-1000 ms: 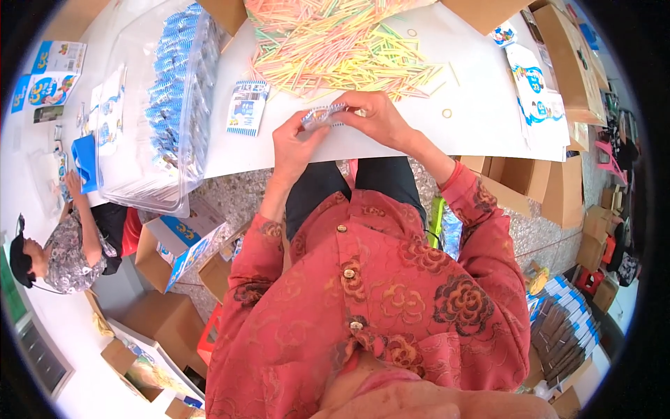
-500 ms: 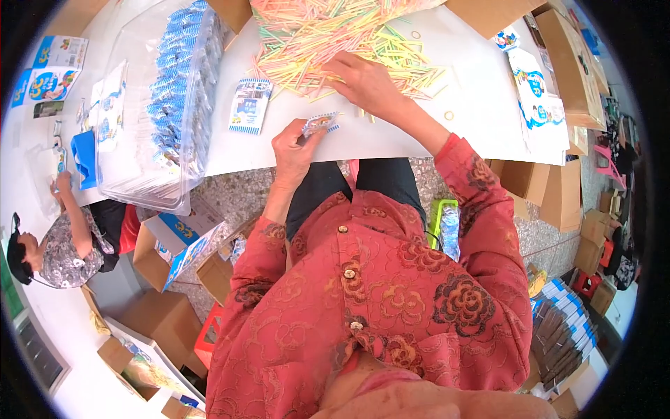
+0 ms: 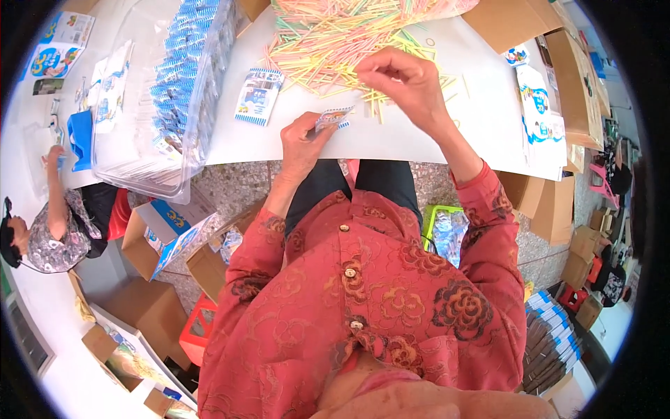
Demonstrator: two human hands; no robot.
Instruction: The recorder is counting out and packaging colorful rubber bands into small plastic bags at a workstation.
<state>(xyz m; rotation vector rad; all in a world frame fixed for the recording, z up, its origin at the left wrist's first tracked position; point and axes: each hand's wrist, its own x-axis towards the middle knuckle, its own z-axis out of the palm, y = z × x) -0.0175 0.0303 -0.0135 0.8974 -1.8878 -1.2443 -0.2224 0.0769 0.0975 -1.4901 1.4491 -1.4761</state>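
Observation:
Over the white table's near edge, my left hand [image 3: 300,146] pinches a small blue-and-white packet [image 3: 336,116] between thumb and fingers. My right hand [image 3: 412,87] is raised at the near side of a pile of thin pastel sticks [image 3: 335,56] in pink, yellow and green. Its thumb and fingertips are drawn together; whatever they hold, if anything, is too small to make out. A few loose sticks lie under and beside that hand. Another, larger-looking blue-and-white packet [image 3: 259,96] lies flat on the table, left of the pile and apart from both hands.
A clear plastic tub [image 3: 185,164] with rows of blue-and-white packets stands at the left. Flat printed bags [image 3: 537,112] and a cardboard box [image 3: 572,84] are on the right. Another person [image 3: 59,216] works at far left. Boxes and a green basket [image 3: 427,227] stand below the table.
My right hand has lifted off the stick pile and moved right, toward me, its fingers pinched. My left hand still holds the packet, slightly farther right. The whole view has shifted a little.

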